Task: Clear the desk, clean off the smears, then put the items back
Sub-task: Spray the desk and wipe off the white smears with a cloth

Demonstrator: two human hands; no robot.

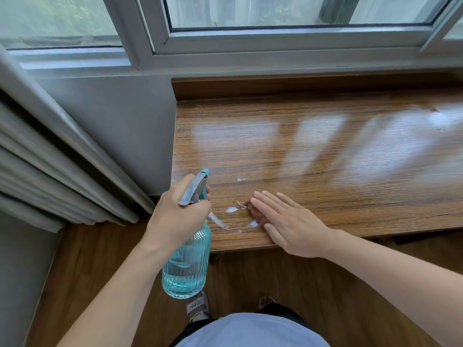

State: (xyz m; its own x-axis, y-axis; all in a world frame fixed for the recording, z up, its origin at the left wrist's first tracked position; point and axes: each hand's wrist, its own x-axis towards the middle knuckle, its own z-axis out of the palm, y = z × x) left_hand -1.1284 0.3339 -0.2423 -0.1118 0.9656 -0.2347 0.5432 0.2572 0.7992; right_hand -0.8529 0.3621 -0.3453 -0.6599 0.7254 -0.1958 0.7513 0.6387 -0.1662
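The left hand (179,214) grips the neck of a ribbed blue spray bottle (186,266) at the worktop's (325,151) near left corner, while the right hand (288,221) lies flat, fingers straight, beside white smears (231,209) near the front edge.

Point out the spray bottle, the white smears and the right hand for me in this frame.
spray bottle (186,269): head view, on the ribbed blue glass body.
white smears (231,209): head view, on the blob near the desk's front edge.
right hand (288,221): head view, on the back of the hand.
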